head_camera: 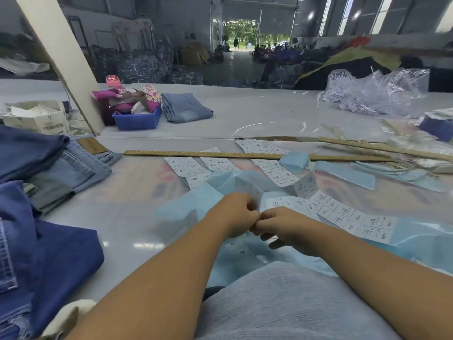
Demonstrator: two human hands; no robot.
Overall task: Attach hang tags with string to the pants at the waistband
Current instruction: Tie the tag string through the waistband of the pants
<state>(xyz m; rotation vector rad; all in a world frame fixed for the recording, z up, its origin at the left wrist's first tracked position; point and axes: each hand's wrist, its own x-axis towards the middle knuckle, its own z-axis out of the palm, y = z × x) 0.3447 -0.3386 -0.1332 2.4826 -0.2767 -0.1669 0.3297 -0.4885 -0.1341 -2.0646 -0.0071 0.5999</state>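
Both hands meeting knuckle to knuckle over the near edge of the bench [137, 217]: left hand [236, 214] and right hand [282, 229] each curled tight, pinching something small between them, probably the end of the label strip [343, 214] on the blue backing paper [196, 204]. Strip running away up and to the right from the grip, so nearer the right hand. Pants [49, 241] stacked well off to the left, nearer the left hand. No string or waistband plainly visible; pinched item hidden by fingers.
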